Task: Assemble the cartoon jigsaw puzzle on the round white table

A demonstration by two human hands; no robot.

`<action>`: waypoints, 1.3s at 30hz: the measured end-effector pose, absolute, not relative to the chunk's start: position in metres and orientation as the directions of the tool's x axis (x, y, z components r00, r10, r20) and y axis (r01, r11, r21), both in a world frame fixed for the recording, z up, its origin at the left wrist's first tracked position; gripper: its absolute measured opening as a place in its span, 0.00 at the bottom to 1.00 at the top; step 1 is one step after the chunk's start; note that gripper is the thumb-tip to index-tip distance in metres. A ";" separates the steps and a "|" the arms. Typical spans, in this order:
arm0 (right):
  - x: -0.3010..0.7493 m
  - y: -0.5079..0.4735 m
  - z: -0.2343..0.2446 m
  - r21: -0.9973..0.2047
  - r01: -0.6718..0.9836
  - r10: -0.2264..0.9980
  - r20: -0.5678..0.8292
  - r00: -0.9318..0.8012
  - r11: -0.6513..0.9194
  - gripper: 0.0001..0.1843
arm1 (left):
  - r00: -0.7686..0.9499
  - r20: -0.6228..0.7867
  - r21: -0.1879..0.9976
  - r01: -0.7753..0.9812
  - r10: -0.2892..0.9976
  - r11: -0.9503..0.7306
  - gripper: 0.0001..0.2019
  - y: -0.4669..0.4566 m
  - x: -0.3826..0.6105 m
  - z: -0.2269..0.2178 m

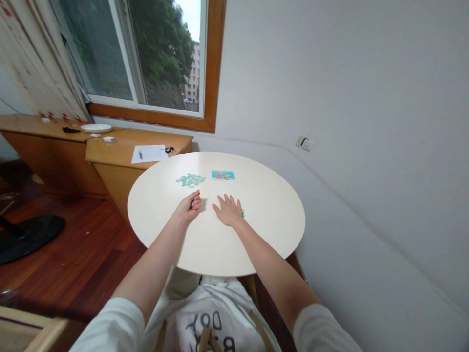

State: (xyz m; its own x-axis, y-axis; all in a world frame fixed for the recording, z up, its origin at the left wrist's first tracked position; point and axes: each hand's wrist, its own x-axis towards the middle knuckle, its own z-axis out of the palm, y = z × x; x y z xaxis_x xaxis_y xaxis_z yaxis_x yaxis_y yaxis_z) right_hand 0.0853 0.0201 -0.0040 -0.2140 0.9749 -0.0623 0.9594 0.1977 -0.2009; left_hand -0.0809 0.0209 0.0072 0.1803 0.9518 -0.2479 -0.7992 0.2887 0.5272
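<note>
My left hand (191, 204) is held with its fingers curled closed, palm side turned up, near the middle of the white table. Whatever it may hold is hidden. Just beyond it lies a loose heap of small green puzzle pieces (191, 180). My right hand (229, 210) rests flat with fingers spread over some colourful puzzle pieces (243, 213). Only a bit of these shows at the hand's right edge and near the thumb. Behind both hands is a small picture card (223, 175) in blue with cartoon figures.
The white oval table (271, 205) stands close to the wall. At the back left, a wooden cabinet (120, 154) carries a sheet of paper (149, 153), a black item and a white dish (95, 128). A black round base (31, 237) is on the floor at left.
</note>
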 end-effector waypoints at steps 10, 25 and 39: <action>0.111 0.051 0.019 -0.248 0.967 0.963 -0.239 -0.122 0.061 0.41 | 0.184 -0.271 0.516 -0.801 0.945 0.304 0.14 0.022 -0.082 0.006; 0.120 0.028 -0.013 -0.185 0.980 0.993 -0.082 -0.089 0.073 0.39 | 0.168 -0.270 0.516 -0.806 0.948 0.290 0.15 0.020 -0.079 0.008; 0.122 0.023 0.001 -0.223 0.966 0.971 -0.168 -0.172 0.133 0.40 | 0.176 -0.268 0.508 -0.809 0.947 0.294 0.14 0.020 -0.080 0.007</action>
